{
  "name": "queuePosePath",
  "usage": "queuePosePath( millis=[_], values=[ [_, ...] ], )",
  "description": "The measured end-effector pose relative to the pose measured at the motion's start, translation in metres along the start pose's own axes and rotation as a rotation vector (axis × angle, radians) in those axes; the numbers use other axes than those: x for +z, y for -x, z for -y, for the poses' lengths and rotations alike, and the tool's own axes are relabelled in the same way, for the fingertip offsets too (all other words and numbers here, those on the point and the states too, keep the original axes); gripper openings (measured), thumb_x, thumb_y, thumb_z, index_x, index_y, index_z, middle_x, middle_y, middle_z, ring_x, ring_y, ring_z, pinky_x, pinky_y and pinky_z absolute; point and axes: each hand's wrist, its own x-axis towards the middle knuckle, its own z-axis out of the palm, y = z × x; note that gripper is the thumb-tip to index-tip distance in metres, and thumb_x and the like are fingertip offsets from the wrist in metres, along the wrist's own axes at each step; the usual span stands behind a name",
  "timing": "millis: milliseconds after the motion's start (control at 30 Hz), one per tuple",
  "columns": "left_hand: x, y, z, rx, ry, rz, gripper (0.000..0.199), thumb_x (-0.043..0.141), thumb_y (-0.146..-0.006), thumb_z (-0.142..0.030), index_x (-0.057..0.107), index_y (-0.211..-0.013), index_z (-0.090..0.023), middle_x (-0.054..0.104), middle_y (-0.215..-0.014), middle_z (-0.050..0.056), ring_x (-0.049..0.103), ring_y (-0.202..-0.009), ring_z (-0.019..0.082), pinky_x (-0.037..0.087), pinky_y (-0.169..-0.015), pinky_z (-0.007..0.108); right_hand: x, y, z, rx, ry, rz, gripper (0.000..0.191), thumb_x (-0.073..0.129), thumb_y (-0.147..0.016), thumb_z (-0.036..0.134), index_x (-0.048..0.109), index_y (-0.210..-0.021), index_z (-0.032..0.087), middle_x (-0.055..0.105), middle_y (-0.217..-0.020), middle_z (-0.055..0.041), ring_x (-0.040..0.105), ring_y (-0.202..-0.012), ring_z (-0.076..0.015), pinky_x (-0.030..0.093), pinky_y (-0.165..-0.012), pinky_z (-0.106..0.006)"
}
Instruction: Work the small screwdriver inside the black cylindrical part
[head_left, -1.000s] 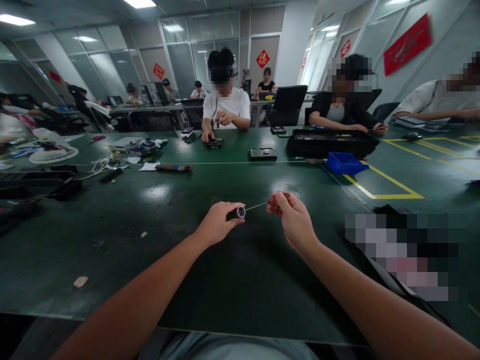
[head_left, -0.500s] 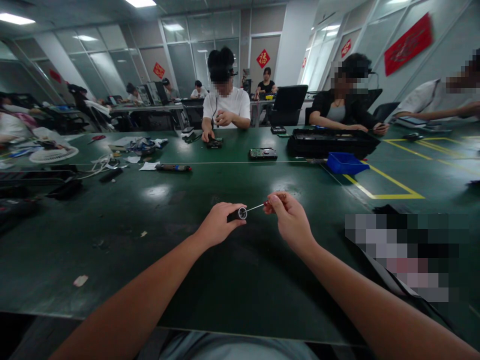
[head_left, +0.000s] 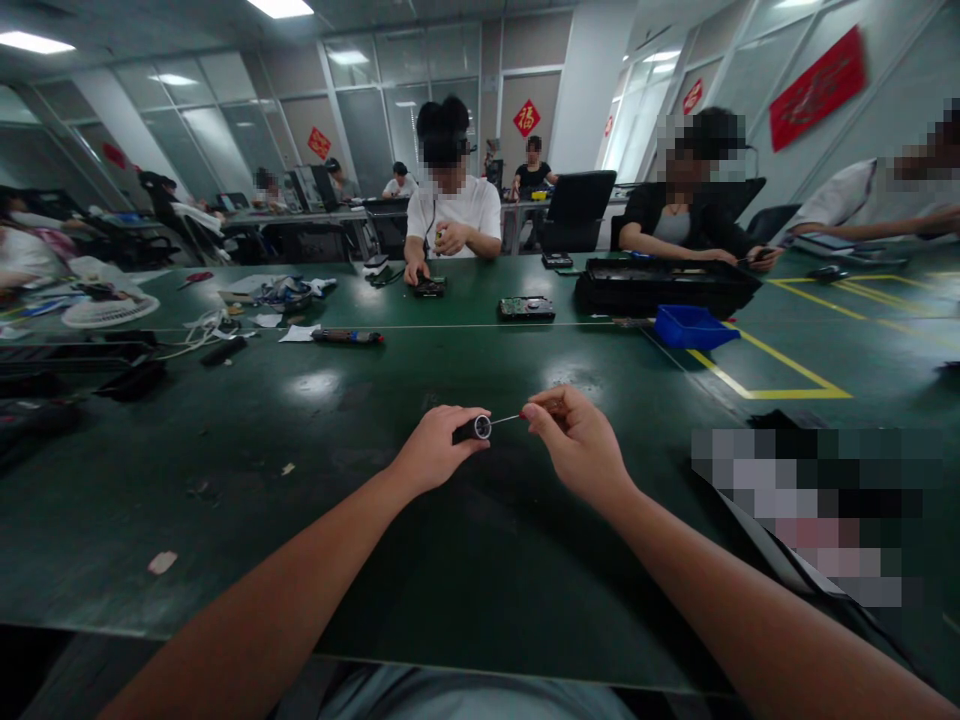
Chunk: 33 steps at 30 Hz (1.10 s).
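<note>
Between the thumb and fingers of my left hand point(head_left: 429, 452) lies a short black cylinder point(head_left: 466, 431). Its silver-rimmed end faces me and to the right; detail inside the rim is too small to make out. My right hand point(head_left: 583, 442) pinches a small screwdriver point(head_left: 507, 418) with a thin metal shaft and a reddish handle, mostly hidden by the fingers. The shaft points left and its tip meets the rimmed end; whether it goes inside I cannot tell. Both hands are held over the green table point(head_left: 465, 560).
Ahead lie a hard drive point(head_left: 526, 308), a blue bin point(head_left: 694, 327), a long black tray point(head_left: 664, 287) and a dark pen-shaped tool point(head_left: 347, 337). Cables and a white fan point(head_left: 109, 308) are at left. A blurred-out item sits at right. A co-worker point(head_left: 452, 215) handles parts opposite.
My right fingers have shifted slightly left along the screwdriver, closer to the cylinder, and the thumb covers more of the handle. The cylinder in my left hand has turned slightly.
</note>
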Motion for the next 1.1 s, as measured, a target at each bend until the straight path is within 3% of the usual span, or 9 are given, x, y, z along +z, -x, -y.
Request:
queuePosePath(
  millis=[233, 367, 433, 600, 767, 833, 933, 1100],
  values=[
    [-0.001, 0.0, -0.002, -0.017, -0.016, 0.013, 0.034, 0.071, -0.089, -0.028, 0.067, -0.123, -0.027, 0.07, -0.116, 0.004, 0.062, -0.105, 0.024, 0.045, -0.099, 0.043, -0.002, 0.003, 0.001, -0.104, 0.078, 0.065, 0.012, 0.056, -0.093, 0.032, 0.065, -0.093, 0.024, 0.07, -0.087, -0.0026, 0.066, -0.078, -0.0199, 0.049, -0.071, -0.033],
    [-0.001, 0.0, -0.001, -0.004, -0.01, 0.003, 0.034, 0.071, -0.088, -0.029, 0.067, -0.122, -0.028, 0.07, -0.114, 0.003, 0.062, -0.103, 0.023, 0.046, -0.097, 0.041, -0.002, 0.005, 0.006, -0.046, 0.11, 0.042, 0.035, 0.044, -0.1, 0.046, 0.068, -0.089, 0.023, 0.062, -0.063, 0.0003, 0.06, -0.058, -0.0169, 0.043, -0.057, -0.03],
    [-0.001, 0.0, -0.002, 0.003, -0.004, -0.004, 0.035, 0.072, -0.088, -0.029, 0.067, -0.122, -0.028, 0.07, -0.114, 0.003, 0.062, -0.103, 0.023, 0.046, -0.097, 0.04, -0.001, 0.005, 0.008, -0.029, 0.126, 0.017, 0.038, 0.041, -0.101, 0.047, 0.069, -0.095, 0.023, 0.058, -0.058, 0.0016, 0.057, -0.052, -0.016, 0.04, -0.053, -0.029],
    [-0.002, 0.0, -0.002, -0.009, -0.003, -0.007, 0.036, 0.072, -0.088, -0.029, 0.066, -0.123, -0.027, 0.07, -0.112, 0.003, 0.062, -0.102, 0.023, 0.046, -0.097, 0.04, -0.002, 0.005, 0.007, -0.064, 0.15, 0.053, 0.03, 0.041, -0.099, 0.033, 0.061, -0.119, 0.022, 0.065, -0.072, -0.0006, 0.061, -0.062, -0.0178, 0.043, -0.06, -0.031],
    [-0.003, 0.0, -0.002, -0.026, -0.001, -0.014, 0.037, 0.071, -0.088, -0.029, 0.065, -0.125, -0.028, 0.07, -0.114, 0.003, 0.062, -0.103, 0.024, 0.046, -0.097, 0.04, -0.003, 0.005, 0.007, -0.059, 0.131, 0.089, 0.03, 0.04, -0.1, 0.036, 0.066, -0.1, 0.023, 0.066, -0.074, -0.002, 0.062, -0.067, -0.019, 0.043, -0.064, -0.032],
    [-0.002, 0.0, -0.002, -0.027, 0.005, -0.008, 0.037, 0.071, -0.089, -0.029, 0.066, -0.125, -0.027, 0.07, -0.114, 0.003, 0.062, -0.104, 0.024, 0.046, -0.097, 0.04, -0.003, 0.005, 0.007, -0.048, 0.122, 0.059, 0.029, 0.041, -0.1, 0.038, 0.066, -0.102, 0.023, 0.067, -0.077, -0.0029, 0.063, -0.069, -0.0198, 0.045, -0.066, -0.033],
    [-0.002, -0.001, -0.003, -0.033, 0.005, -0.018, 0.037, 0.071, -0.088, -0.029, 0.066, -0.125, -0.026, 0.07, -0.114, 0.003, 0.062, -0.104, 0.024, 0.046, -0.097, 0.04, -0.001, 0.004, 0.004, 0.003, -0.014, -0.008, 0.024, 0.051, -0.096, 0.038, 0.062, -0.109, 0.022, 0.069, -0.083, -0.0042, 0.065, -0.075, -0.0208, 0.048, -0.069, -0.035],
    [-0.002, -0.001, -0.003, -0.022, 0.009, -0.025, 0.038, 0.072, -0.088, -0.029, 0.065, -0.125, -0.026, 0.07, -0.115, 0.003, 0.062, -0.105, 0.023, 0.046, -0.095, 0.038, 0.008, -0.003, -0.009, 0.093, -0.338, -0.054, 0.027, 0.057, -0.092, 0.046, 0.066, -0.093, 0.02, 0.068, -0.08, -0.0042, 0.064, -0.075, -0.0194, 0.052, -0.074, -0.036]
  ],
)
